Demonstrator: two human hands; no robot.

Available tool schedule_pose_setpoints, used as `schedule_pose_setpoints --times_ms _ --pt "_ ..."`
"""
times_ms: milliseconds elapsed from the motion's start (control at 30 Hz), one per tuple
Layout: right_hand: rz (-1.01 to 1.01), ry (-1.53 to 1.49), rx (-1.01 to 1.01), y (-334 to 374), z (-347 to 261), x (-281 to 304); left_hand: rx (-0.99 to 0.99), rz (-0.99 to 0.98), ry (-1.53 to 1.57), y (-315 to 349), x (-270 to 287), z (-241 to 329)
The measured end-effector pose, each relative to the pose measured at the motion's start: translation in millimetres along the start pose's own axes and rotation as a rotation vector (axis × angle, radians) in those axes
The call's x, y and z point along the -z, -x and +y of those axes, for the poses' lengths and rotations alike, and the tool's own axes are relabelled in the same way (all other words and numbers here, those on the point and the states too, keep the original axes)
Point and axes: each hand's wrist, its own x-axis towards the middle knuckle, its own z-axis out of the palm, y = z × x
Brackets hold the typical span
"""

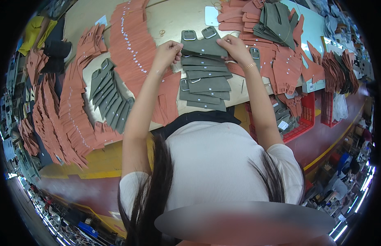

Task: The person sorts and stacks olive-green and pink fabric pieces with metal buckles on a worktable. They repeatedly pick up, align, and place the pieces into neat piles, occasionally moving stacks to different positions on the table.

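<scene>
Tabletop (172, 18): two hands (169, 53) on one panel (204, 48)

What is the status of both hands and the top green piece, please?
Left hand at left edge of top green piece, right hand at right edge; grips unclear. Piece overlaps green row. Orange pieces nearby, none covering it.

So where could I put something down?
There's bare table beyond the left hand, between the long orange row and the green stack, around a small loop. A smaller patch sits right of that stack, beside a thin stick. Orange piles crowd the far left and upper right.
</scene>
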Motion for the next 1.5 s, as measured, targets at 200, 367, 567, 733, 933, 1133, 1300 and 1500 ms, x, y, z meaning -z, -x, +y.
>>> schedule_pose_setpoints --times_ms 200,367,567,733,933,1133,1300,1500 --pt "0.192 0.346 0.100 -6.2 45.7 12.4 -0.063 0.055 -0.294 25.4 6.3 -40.5" --pt "0.038 0.374 -0.003 47.8 69.9 31.1 0.011 -0.097 -0.387 79.9 -1.2 -76.9" --pt "0.121 0.486 0.220 68.0 82.8 14.9 -0.088 -0.017 -0.518 82.9 -21.8 -83.4" --pt "-0.099 0.206 0.065 65.5 86.1 16.7 0.110 -0.070 -0.202 81.1 -35.1 -72.7" --pt "-0.178 -0.108 -0.089 67.5 80.7 14.8 0.247 -0.100 0.336 76.1 -39.0 -59.1" --pt "-0.093 -0.172 0.089 53.4 86.3 15.8 0.392 -0.285 0.642 53.6 -41.0 -61.7" --pt "-0.005 -0.036 0.178 53.5 102.7 9.8 0.418 -0.248 0.760 48.0 -46.6 -71.0" --pt "-0.113 -0.240 0.054 45.8 105.1 -9.6 0.302 -0.244 0.615 46.7 -49.4 -64.5"
